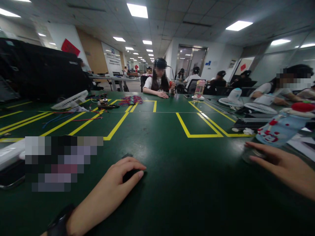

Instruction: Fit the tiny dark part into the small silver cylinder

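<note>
My left hand (123,177) rests on the green table (172,183), fingers curled over a small black object (128,175). Most of that object is hidden under the palm, so its kind cannot be made out. On the right, my right hand (283,167) has its thumb and fingers around a small, see-through round thing (246,156) on the table. It is blurred, and its kind is unclear. Just behind this hand stands a light blue cup (280,127) with red patterns and a red top.
A blurred-out flat item (61,160) lies left of my left hand. Farther back are yellow tape lines (205,135), white fans (231,101), a heap of red wires (131,100) and a pink bottle (199,88). A person (157,82) sits opposite; others sit at right.
</note>
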The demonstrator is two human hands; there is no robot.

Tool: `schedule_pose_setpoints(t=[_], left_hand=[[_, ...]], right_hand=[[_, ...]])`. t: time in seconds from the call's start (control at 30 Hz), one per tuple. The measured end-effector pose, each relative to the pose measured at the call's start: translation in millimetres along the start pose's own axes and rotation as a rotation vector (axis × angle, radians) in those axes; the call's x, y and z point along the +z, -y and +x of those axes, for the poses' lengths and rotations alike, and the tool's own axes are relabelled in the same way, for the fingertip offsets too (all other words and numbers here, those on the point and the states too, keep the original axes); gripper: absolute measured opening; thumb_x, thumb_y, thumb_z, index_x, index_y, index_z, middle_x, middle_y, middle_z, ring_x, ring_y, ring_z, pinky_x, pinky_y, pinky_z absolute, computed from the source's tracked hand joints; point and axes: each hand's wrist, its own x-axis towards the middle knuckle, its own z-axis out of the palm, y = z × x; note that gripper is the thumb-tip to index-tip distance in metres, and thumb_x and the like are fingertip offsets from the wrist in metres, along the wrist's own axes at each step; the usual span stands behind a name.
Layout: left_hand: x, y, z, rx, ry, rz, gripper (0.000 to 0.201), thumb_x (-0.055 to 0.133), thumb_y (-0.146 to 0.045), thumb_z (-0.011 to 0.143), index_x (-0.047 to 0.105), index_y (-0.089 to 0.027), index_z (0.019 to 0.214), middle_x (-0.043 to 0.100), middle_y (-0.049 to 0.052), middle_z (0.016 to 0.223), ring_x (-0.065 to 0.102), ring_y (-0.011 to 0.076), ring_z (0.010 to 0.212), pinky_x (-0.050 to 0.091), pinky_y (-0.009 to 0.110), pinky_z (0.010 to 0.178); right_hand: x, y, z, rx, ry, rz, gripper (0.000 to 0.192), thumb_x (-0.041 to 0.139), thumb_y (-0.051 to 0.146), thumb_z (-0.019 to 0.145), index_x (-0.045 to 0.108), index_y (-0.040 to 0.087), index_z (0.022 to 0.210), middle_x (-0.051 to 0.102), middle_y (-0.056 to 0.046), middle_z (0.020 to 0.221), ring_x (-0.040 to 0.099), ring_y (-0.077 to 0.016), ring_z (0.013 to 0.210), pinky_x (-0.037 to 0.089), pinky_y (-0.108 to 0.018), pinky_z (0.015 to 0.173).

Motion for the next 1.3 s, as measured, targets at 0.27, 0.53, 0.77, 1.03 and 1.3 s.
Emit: schedule_pose_setpoints(t=[0.27, 0.53, 0.77, 1.03, 1.3], left_hand=[[-0.5, -1, 1, 0.002, 0.002, 0.01, 0.02, 0.05, -0.035, 0.092, 0.065, -0.029, 0.104, 0.063, 0.001, 0.109, 0.059, 0.0203, 0.102, 0.046, 0.037, 0.093], [3.7, -10, 2, -0.014, -0.078, 0.009, 0.022, 0.052, -0.036, 0.091, 0.062, -0.029, 0.109, 0.063, 0.002, 0.11, 0.058, 0.0225, 0.103, 0.047, 0.04, 0.092], [20.7, -68, 28, 0.138, -0.081, -0.094, 0.018, 0.056, -0.025, 0.089, 0.068, -0.029, 0.102, 0.062, 0.0, 0.107, 0.057, 0.0185, 0.1, 0.046, 0.033, 0.09], [19.0, -50, 27, 0.011, -0.117, -0.034, 0.016, 0.06, -0.033, 0.086, 0.074, -0.035, 0.094, 0.064, 0.001, 0.105, 0.057, 0.023, 0.1, 0.044, 0.042, 0.089], [29.8, -33, 24, -0.025, 0.03, 0.256, 0.024, 0.062, -0.042, 0.083, 0.067, -0.05, 0.105, 0.054, -0.005, 0.136, 0.042, 0.0346, 0.123, 0.032, 0.063, 0.095]], right_hand=[[30, 165, -14, -0.562, 0.316, 0.436, 0.045, 0.045, 0.027, 0.09, 0.042, 0.032, 0.134, 0.047, 0.002, 0.135, 0.045, -0.0106, 0.123, 0.039, -0.028, 0.107], [72, 203, -28, -0.552, 0.319, 0.714, 0.072, 0.053, 0.02, 0.084, 0.015, 0.031, 0.144, 0.042, 0.0, 0.138, 0.046, -0.0096, 0.12, 0.038, -0.029, 0.108], [81, 198, -27, -0.373, 0.4, 0.925, 0.057, 0.066, 0.022, 0.076, 0.035, 0.028, 0.123, 0.057, 0.002, 0.113, 0.057, -0.0085, 0.102, 0.048, -0.025, 0.091], [67, 194, -25, -0.437, 0.385, 0.74, 0.043, 0.063, 0.02, 0.075, 0.05, 0.03, 0.114, 0.057, 0.004, 0.108, 0.056, -0.0081, 0.094, 0.048, -0.023, 0.083], [60, 162, -18, -0.406, 0.149, 0.636, 0.048, 0.062, 0.028, 0.078, 0.047, 0.028, 0.124, 0.057, -0.001, 0.116, 0.058, -0.0111, 0.101, 0.05, -0.025, 0.088]])
